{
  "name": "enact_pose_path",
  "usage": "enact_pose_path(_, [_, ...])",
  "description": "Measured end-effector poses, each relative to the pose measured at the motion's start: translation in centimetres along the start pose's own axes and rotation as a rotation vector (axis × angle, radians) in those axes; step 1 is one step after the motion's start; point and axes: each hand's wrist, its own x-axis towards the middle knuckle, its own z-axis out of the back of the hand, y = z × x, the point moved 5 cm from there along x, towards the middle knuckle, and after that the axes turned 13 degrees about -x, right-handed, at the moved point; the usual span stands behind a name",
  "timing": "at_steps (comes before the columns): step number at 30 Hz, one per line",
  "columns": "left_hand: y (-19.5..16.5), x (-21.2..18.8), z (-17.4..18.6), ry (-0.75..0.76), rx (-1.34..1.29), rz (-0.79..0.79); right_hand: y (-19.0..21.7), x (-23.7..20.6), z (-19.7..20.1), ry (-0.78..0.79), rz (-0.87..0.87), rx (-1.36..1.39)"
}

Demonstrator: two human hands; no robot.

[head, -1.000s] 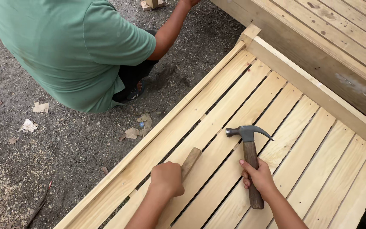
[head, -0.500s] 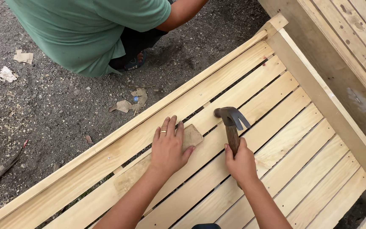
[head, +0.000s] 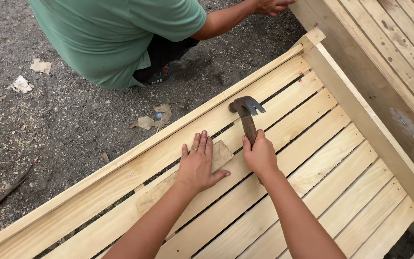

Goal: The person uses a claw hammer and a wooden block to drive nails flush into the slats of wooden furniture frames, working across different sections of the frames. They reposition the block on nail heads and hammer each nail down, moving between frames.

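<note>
While pressed flat, fingers spread, on a wood strip (head: pixel 165 189) across pale slats (head: pixel 322 158): left hand (head: pixel 198 165).
Right hand (head: pixel 260 154) clenched around claw hammer (head: pixel 246 114); crouching person in green shirt (head: pixel 116 33) close beyond frame rail (head: pixel 120 165).

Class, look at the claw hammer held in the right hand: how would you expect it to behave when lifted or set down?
The claw hammer probably feels head-heavy, since its dark metal head sits far beyond the right hand. It looks rigid, unlikely to flex. Laid on the slatted wooden frame, it would likely rest flat rather than roll.

L hand (head: pixel 198 165) flat on wood block (head: pixel 220 154), hammer (head: pixel 247 114) in R hand (head: pixel 260 154)
</note>
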Motion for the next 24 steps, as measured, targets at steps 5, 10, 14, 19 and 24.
enact_pose_path(5, [-0.3,0.2,-0.2,-0.082,0.072,-0.004,-0.8,-0.2,0.7,0.104,-0.08,0.05])
enact_pose_path(10, [-0.6,-0.5,0.1,-0.257,0.061,-0.077,-4.4,-7.6,0.6,0.139,-0.209,0.079])
enact_pose_path(14, [-3.5,-0.9,-1.3,-0.237,0.033,-0.173,-12.0,-14.0,1.0,0.166,-0.338,0.191])
enact_pose_path(19, [-11.1,-0.9,-3.1,-0.089,0.026,-0.292,-21.6,-21.0,1.8,0.173,-0.613,0.68])
enact_pose_path(24, [-20.3,-1.0,-2.5,0.196,0.314,-0.413,-32.1,-27.2,8.8,0.333,-0.575,0.529])
